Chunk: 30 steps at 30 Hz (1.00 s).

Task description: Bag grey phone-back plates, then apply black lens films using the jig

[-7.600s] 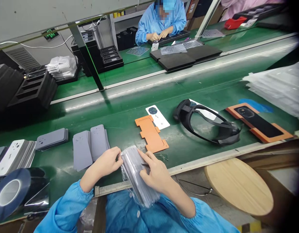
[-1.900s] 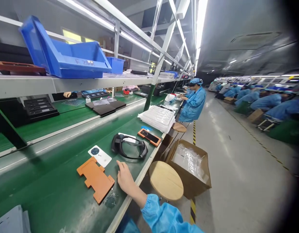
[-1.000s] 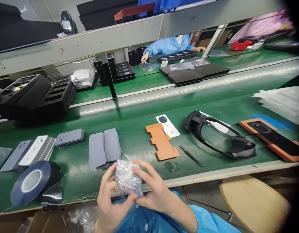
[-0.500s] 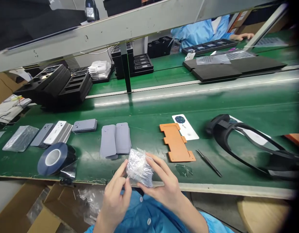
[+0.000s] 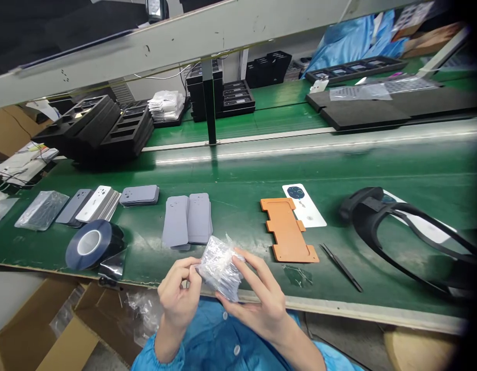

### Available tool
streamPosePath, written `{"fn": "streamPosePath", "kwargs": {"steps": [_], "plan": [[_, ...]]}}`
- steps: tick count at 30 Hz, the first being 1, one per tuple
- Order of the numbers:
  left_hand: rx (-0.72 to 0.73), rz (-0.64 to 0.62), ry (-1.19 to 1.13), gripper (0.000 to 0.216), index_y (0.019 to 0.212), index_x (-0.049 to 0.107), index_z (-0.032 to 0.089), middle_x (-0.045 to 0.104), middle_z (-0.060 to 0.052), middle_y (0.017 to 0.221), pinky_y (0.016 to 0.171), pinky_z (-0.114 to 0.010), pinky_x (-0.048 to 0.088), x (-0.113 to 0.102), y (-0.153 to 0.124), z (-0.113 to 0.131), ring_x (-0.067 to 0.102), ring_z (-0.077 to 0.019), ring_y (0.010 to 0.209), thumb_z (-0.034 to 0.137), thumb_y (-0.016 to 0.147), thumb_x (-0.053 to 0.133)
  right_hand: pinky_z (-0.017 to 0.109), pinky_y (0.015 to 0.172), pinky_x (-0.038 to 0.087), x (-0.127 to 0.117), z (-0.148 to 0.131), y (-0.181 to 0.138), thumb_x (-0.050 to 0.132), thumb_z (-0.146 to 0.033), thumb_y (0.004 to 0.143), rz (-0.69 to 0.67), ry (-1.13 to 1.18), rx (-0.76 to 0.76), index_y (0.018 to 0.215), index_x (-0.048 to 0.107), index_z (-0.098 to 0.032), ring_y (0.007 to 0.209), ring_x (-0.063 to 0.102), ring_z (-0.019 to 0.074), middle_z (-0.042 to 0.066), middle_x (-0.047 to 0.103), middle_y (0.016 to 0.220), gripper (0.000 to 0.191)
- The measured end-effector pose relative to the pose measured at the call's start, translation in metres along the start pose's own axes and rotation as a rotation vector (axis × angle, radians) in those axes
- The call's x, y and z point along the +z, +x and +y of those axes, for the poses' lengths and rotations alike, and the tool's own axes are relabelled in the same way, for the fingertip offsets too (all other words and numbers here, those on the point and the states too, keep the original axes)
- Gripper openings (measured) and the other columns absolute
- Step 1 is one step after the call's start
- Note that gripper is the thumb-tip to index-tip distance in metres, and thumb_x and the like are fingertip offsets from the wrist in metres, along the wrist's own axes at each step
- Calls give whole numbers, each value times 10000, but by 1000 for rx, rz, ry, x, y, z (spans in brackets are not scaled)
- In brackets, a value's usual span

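Observation:
A bundle in clear plastic wrap (image 5: pixel 221 264) is held over the table's front edge; thin grey-white layers show through the crinkled film. My right hand (image 5: pixel 263 296) grips it from the right, fingers over the top and thumb underneath. At its left side my left hand (image 5: pixel 180 293) pinches the film between thumb and forefinger. Just beyond lie stacks of grey phone back covers (image 5: pixel 175 221). To the right rests an orange fixture plate (image 5: pixel 288 232), partly over a white phone back cover (image 5: pixel 308 208) with a dark round camera area. Tweezers (image 5: pixel 342 268) lie beside the plate.
A roll of film tape (image 5: pixel 73 250), white phone covers (image 5: pixel 95 204) and another wrapped bundle (image 5: pixel 42 210) stand at left. A black headband-like device (image 5: pixel 362 216) lies at right. Behind are black foam trays (image 5: pixel 126 131) and a co-worker's blue sleeve (image 5: pixel 348 38). An open cardboard box (image 5: pixel 64 340) sits below.
My left hand has shifted slightly left and its fingers have curled into a tighter pinch on the wrap. The bundle has tilted a little. The view has shifted, and the co-worker's arm has moved.

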<state>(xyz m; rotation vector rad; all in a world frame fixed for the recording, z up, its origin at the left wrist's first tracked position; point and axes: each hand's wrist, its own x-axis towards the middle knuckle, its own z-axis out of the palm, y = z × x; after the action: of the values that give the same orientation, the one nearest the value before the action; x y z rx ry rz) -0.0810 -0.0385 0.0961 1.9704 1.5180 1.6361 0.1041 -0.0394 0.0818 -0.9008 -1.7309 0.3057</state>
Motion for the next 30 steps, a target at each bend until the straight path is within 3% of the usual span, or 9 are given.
{"fn": "streamPosePath", "kwargs": {"steps": [7,10,12,13,16,19,22,26,30], "plan": [[-276,-7,-225,306,644,502,190,660,1,720,654,-234,524,2,-2,-13,694,-154,735,111,929,578,475,913,579,5,1,1,815,-143,774,42,-18,-12,1415,544,-140,1167,616,340,210,584,1300,697],[-444,-116,-368,285,675,531,189,658,-21,748,691,-248,528,-4,1,-13,688,-173,789,204,953,592,465,923,574,3,3,0,805,-159,786,30,-25,28,1398,554,-156,1166,615,329,196,578,1302,661],[-500,-192,-456,182,796,572,194,668,-37,815,726,-266,526,-9,2,-9,667,-181,822,280,952,609,466,939,567,2,5,1,803,-171,789,21,-24,48,1382,560,-155,1172,612,328,193,576,1302,641],[-505,-210,-491,132,909,583,202,669,-40,844,733,-272,519,-10,3,-6,649,-180,820,324,951,610,466,943,565,2,6,1,804,-178,788,23,-24,53,1373,563,-153,1170,612,327,192,579,1298,633],[-505,-214,-459,309,1127,539,214,632,-17,834,692,-258,485,-10,1,2,578,-158,742,413,918,647,463,929,570,5,4,2,806,-182,778,50,-32,63,1343,574,-150,1150,621,325,187,593,1272,611],[-509,-151,-213,237,840,568,196,512,30,685,588,-220,419,-2,0,5,481,-120,618,399,904,671,459,896,580,11,-1,2,801,-177,770,81,-48,47,1312,584,-148,1123,627,323,187,598,1243,584],[-384,-67,25,398,612,464,196,406,51,578,535,-223,345,6,2,3,400,-103,546,351,943,621,464,878,584,14,-7,1,799,-191,773,95,-76,35,1295,587,-145,1106,627,322,192,599,1227,565],[-193,-54,168,501,529,355,197,338,55,521,506,-250,287,10,10,0,360,-100,506,298,970,571,475,874,589,13,-9,-1,804,-204,774,98,-80,34,1305,578,-144,1101,631,327,195,609,1214,580],[-166,-95,97,514,523,377,203,366,49,490,470,-261,281,12,19,-5,356,-93,444,286,1027,429,475,867,595,10,-7,-2,806,-207,758,103,-63,27,1299,588,-160,1100,637,329,188,613,1226,585]]}}
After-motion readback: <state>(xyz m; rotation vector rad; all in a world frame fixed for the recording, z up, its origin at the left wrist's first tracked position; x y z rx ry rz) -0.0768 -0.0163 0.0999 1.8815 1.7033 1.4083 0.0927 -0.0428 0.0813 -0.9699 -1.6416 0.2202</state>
